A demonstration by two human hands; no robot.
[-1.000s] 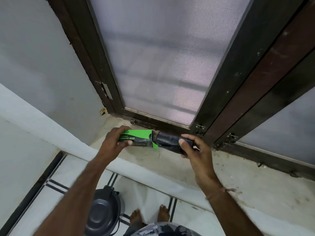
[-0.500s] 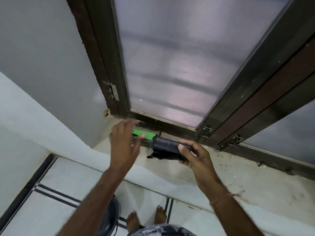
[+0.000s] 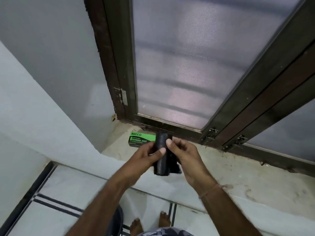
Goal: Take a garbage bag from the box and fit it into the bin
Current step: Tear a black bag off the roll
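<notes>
Stained sill [image 3: 247,169] below mesh window [image 3: 196,65]; box [image 3: 140,139] lying there; left hand [image 3: 144,157], right hand [image 3: 185,155] pinching bag roll [image 3: 161,160].

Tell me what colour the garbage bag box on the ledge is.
Green and black box, seen in the head view.

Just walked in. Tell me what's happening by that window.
A person holds a black roll of garbage bags upright in both hands, left hand and right hand, above the window ledge. The green garbage bag box lies on the ledge, untouched. The bin is on the floor below, mostly hidden.
</notes>
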